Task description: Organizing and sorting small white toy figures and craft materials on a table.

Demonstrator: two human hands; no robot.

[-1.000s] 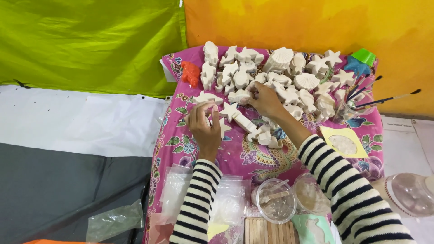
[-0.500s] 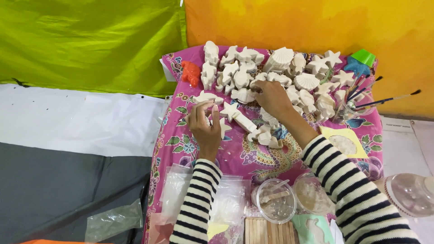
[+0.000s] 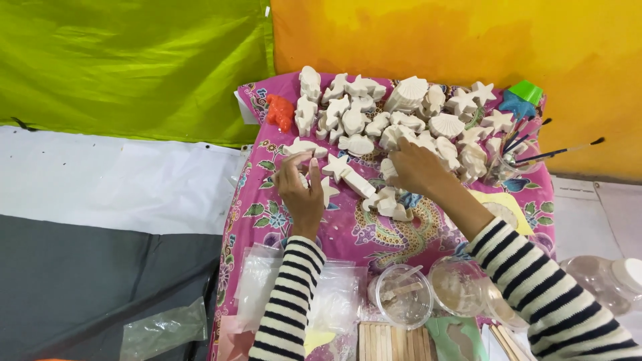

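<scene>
1. Far left: glossy lime-green tarp [image 3: 127, 67] hung as a backdrop, creased; below it a white sheet [image 3: 100, 180], then a dark grey mat [image 3: 87, 287] with a crumpled clear plastic bag [image 3: 164, 327] on it.
2. Pink floral cloth [image 3: 267, 207] draped over the surface, printed with leaves and a dragon-like motif.
3. Orange painted figure [image 3: 281, 112], bumpy and bright, near the cloth's back-left corner.
4. Left hand [image 3: 302, 190], sleeve striped black and white, palm turned inward, fingers loosely curled over a white plaster star [image 3: 326, 190]; grip half spread, touching the star's edge at most, cannot tell whether pinching it.
5. Just right of that hand: star-headed wand shape [image 3: 351, 175] in matte white plaster, lying flat and slanted.
6. Behind: crowded heap of white plaster casts [image 3: 374, 113], chalky and unpainted, in shell, starfish, fish and animal shapes, ribbed or smooth.
7. Right hand [image 3: 414, 167], same striped sleeve, palm down at the heap's front edge, fingers bent onto small casts; fingertips hidden, so cannot tell whether pressed together or pinching.
8. Front edge: clear plastic bags [image 3: 267, 294], round transparent cup [image 3: 403, 294] with wooden sticks inside, a row of flat wooden sticks [image 3: 388, 341].
9. Right: thin dark-handled paintbrushes [image 3: 535, 144] standing in a clear cup, small green container [image 3: 525, 90], mottled yellow-orange wall [image 3: 435, 40].
</scene>
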